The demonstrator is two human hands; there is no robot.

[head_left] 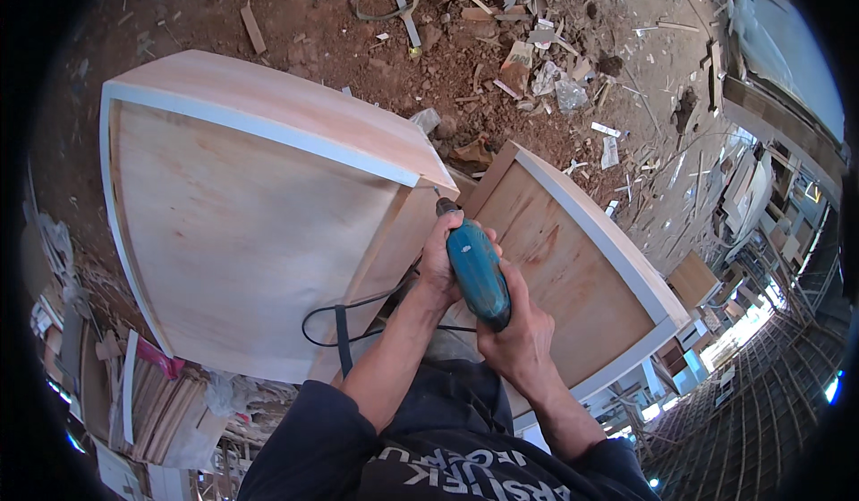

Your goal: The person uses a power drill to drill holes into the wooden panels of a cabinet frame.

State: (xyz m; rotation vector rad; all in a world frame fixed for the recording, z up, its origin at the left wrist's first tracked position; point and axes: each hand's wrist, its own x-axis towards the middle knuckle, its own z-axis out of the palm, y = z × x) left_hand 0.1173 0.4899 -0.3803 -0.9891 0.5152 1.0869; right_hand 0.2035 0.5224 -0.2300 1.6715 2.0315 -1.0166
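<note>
A teal corded power drill [476, 270] points away from me, its bit at or just beside the near-right corner of a pale plywood box [250, 215] with white edging; whether it touches is unclear. My left hand [438, 264] wraps round the drill's front body. My right hand [517, 331] grips its rear, behind and right of the left. A second plywood box [582, 295], also white-edged, stands to the right. A black cord [318, 335] loops below the drill, over the gap between the boxes.
The dirt ground [474, 45] is strewn with wood offcuts, plastic and scraps. Stacked boards [174, 411] lie at lower left. At the right are sheet panels, more wooden pieces and a dark metal grid [743, 420].
</note>
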